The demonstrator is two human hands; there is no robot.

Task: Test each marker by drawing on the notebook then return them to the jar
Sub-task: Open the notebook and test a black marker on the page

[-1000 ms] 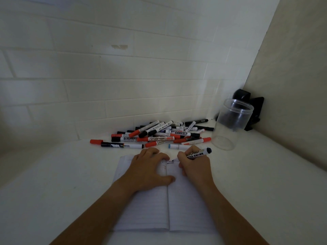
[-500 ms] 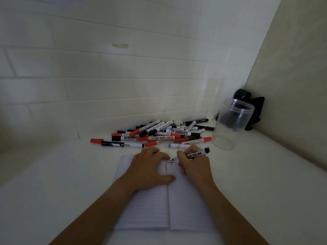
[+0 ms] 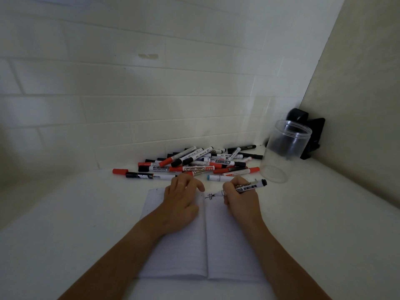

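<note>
An open lined notebook [image 3: 225,245] lies on the white table in front of me. My left hand [image 3: 180,203] rests flat on its left page, fingers spread. My right hand [image 3: 240,200] grips a black whiteboard marker [image 3: 249,185], whose uncapped tip touches the top of the right page beside a small black hash mark [image 3: 209,196]. A heap of red and black markers [image 3: 194,162] lies beyond the notebook, by the wall. A clear plastic jar [image 3: 285,148] stands empty at the right.
A loose red cap [image 3: 120,171] lies left of the heap. A blue-capped marker [image 3: 216,178] sits just beyond my hands. A black object [image 3: 309,135] stands in the corner behind the jar. A tiled wall runs behind, a beige wall on the right.
My right hand has drawn strokes with the marker: a small black hash mark has appeared at the top of the right page. My left hand stays on the left page.
</note>
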